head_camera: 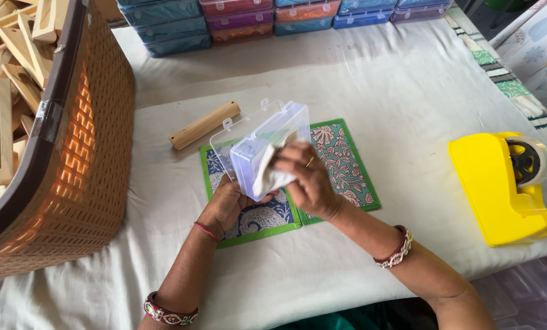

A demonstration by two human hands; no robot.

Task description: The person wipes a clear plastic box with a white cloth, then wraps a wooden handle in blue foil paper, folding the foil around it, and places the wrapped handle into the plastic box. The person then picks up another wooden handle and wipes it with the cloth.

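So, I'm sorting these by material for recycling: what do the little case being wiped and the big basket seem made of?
The case looks like clear glossy plastic: see-through, with moulded clasps. The basket looks like matte brown moulded plastic with a regular woven-style pattern, though real wicker can't be ruled out.

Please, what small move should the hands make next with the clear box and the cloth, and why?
Probably slide the white cloth a little further across the clear plastic box. The right hand presses the cloth against the box's near end, while the left hand props the box from below, tilted over the patterned green-edged cards. Most of the box lies beyond the cloth.
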